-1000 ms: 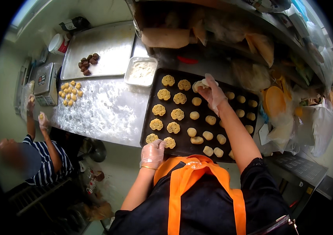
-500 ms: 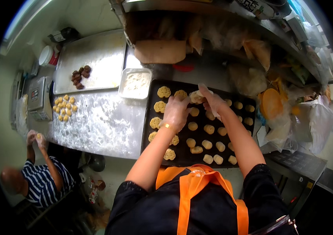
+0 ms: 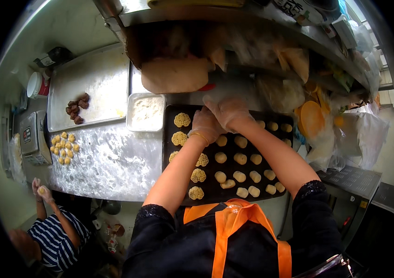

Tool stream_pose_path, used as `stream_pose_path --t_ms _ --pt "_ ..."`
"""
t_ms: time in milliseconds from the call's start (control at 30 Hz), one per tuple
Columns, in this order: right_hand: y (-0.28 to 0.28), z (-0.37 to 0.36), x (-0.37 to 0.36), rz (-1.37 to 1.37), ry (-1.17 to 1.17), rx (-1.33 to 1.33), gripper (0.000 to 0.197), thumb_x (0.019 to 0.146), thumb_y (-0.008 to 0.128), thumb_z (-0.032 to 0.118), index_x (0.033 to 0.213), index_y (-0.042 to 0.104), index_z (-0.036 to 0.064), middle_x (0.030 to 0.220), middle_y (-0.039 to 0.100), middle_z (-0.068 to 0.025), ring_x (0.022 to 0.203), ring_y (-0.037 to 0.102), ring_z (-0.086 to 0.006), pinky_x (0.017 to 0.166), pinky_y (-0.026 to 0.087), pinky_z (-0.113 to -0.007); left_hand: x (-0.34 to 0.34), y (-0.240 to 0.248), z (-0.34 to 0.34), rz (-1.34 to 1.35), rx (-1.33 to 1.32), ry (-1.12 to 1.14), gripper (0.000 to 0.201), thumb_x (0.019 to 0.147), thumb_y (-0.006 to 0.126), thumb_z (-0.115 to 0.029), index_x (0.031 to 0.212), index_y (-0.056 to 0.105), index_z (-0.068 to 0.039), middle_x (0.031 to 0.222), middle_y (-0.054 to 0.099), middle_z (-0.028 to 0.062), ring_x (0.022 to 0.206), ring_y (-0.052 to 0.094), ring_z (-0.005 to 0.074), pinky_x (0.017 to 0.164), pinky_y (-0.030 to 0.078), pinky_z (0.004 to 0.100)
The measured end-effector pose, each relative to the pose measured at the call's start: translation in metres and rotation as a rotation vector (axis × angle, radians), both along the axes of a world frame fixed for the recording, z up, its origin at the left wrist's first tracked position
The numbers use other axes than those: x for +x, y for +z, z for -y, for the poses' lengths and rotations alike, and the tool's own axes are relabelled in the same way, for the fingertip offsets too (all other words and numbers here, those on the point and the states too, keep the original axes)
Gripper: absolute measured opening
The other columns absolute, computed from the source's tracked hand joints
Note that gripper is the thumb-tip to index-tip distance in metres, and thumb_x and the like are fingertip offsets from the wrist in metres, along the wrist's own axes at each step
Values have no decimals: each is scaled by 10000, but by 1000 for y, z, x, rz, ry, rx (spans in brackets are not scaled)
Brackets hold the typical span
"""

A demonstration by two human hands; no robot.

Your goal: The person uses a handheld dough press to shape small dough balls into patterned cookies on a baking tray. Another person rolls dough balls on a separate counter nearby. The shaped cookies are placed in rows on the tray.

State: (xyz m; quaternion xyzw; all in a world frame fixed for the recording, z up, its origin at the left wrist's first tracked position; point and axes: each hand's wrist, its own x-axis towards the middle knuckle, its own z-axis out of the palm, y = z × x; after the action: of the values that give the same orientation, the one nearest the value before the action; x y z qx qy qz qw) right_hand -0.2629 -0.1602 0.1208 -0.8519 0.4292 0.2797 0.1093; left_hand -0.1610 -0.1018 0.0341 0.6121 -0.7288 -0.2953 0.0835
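Observation:
My left hand (image 3: 205, 126), in a clear glove, is closed over the upper left of a black baking tray (image 3: 278, 198). My right hand (image 3: 232, 112), gloved too, presses in against it from the right, partly covering its fingers. Whatever lies between the two hands is hidden. Left of them, flattened patterned cookies (image 3: 179, 138) line the tray's left side. Plain rounded dough pieces (image 3: 240, 158) stand in rows below and to the right of my hands.
Left of the tray are a tub of white flour (image 3: 146, 112), a floured worktop (image 3: 108, 157), small yellow dough balls (image 3: 65, 148) and a metal tray (image 3: 99, 74) with dark brown lumps (image 3: 77, 108). A person in stripes (image 3: 60, 236) works at lower left. A shelf (image 3: 252, 21) overhangs the far side.
My right hand has moved left and in against my left hand. The pale thing seen between them is now hidden. The view has shifted, so the tray sits slightly lower and further left.

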Motion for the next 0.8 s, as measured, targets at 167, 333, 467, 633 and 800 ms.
stream_pose_path --t_ms 167,333,467,633,800 --pt "-6 5 2 -20 -86 39 638 967 630 145 1558 394 182 1079 751 -158 1031 738 -372 900 579 -482 1 -10 -3 -70 -10 44 770 895 730 -561 1427 567 -30 1342 669 187 1301 571 359 1117 430 483" --pt "-17 -9 1 -55 -112 0 667 968 614 149 1598 395 174 1089 755 -151 1037 741 -357 892 588 -468 1 -14 -4 -18 38 -41 672 926 716 -421 1413 558 15 1315 686 171 1289 570 351 1091 429 482" --pt "-13 -10 7 -99 -105 81 718 965 615 142 1635 366 202 1178 750 -136 1095 732 -339 910 591 -453 2 -27 -6 22 6 -92 758 929 691 -369 1489 441 77 1318 684 187 1291 567 353 1094 427 478" --pt "-7 -5 16 -181 -121 69 727 980 601 139 1651 325 193 1241 728 -160 1150 717 -349 942 586 -451 6 -13 -2 -68 27 -17 837 922 703 -424 1530 392 60 1357 662 198 1311 561 354 1110 424 492" --pt "-3 5 13 -107 -210 -6 797 970 612 134 1674 244 197 1259 715 -189 1180 700 -385 962 582 -478 6 2 9 28 24 -94 822 914 707 -539 1497 495 0 1390 662 170 1314 569 345 1101 429 477"
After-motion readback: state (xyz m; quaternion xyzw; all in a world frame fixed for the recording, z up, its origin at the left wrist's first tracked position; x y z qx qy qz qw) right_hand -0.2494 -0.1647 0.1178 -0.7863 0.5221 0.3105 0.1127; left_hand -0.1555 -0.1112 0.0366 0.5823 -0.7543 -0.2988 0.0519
